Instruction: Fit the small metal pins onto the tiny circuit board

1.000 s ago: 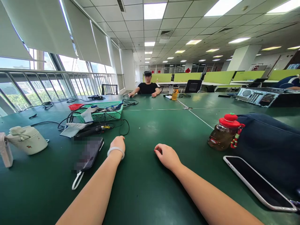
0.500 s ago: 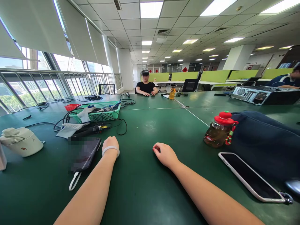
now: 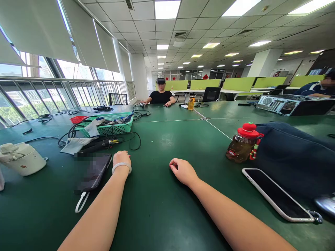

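Co-worker's hands [image 3: 167, 104] have parted, beyond the phone [image 3: 98, 170]. Just right of it, the left hand [image 3: 121, 159] curls, fingertips unclear; sliding leftward could knock it. Farther right, the right hand [image 3: 183, 172] bunches its fingers.

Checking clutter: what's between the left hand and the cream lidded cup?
Head view: a smartphone, lying on the green tabletop between left hand and cream lidded cup.
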The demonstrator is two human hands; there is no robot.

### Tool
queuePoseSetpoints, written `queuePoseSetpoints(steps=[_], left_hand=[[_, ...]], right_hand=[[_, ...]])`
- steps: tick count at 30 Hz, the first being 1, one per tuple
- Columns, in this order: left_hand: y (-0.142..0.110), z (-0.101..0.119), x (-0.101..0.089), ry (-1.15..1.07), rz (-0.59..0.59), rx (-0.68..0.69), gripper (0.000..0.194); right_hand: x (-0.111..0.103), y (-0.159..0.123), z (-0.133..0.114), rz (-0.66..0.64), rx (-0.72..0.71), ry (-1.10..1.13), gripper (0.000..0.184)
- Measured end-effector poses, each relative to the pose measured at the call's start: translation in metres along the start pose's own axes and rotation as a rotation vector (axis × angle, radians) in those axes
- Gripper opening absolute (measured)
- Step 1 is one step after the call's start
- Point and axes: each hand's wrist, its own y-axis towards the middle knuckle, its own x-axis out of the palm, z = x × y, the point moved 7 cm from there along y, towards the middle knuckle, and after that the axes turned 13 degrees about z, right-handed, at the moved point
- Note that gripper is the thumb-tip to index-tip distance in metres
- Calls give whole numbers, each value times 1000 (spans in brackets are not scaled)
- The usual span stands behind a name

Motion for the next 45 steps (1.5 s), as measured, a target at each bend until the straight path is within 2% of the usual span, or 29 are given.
queuePoseSetpoints(steps=[4, 10, 13, 16, 19, 21, 23, 28, 30, 33, 36, 38, 41, 45], left_hand=[[1, -3, 5, -5, 10, -39, 25], [-3, 7, 19, -109, -86, -13, 26], [-17, 30, 24, -206, -159, 75, 25], [-45, 66, 25, -335, -237, 196, 21], [-86, 110, 20, -683, -405, 365, 21], [-105, 127, 14, -766, -456, 436, 20], [-113, 134, 8, -809, -453, 485, 20], [-99, 122, 10, -703, -344, 473, 27], [-90, 115, 13, -628, -290, 466, 29], [-74, 101, 15, -499, -185, 407, 29], [-56, 83, 16, -344, -115, 344, 30], [-45, 71, 20, -231, -130, 307, 34], [-33, 61, 27, -185, -187, 308, 35], [-35, 65, 35, -191, -288, 365, 34]], right_hand=[[0, 0, 0, -5, -7, 5, 15], [3, 2, 0, -37, -54, 47, 13], [5, 2, 0, -75, -63, 63, 12], [8, 3, 0, -104, -79, 51, 19], [10, 4, 1, -101, -95, 14, 26], [12, 5, 2, -98, -107, -23, 23], [13, 5, 2, -108, -112, -50, 21], [16, 4, 2, -126, -85, -16, 22], [15, 3, 0, -121, -89, 0, 17], [14, 2, -3, -120, -115, 8, 7], [13, 1, -5, -123, -124, 17, 6], [12, 0, -6, -122, -122, 23, 7], [11, 1, -5, -113, -121, 41, 8], [6, 6, 1, -31, -65, 126, 11]])
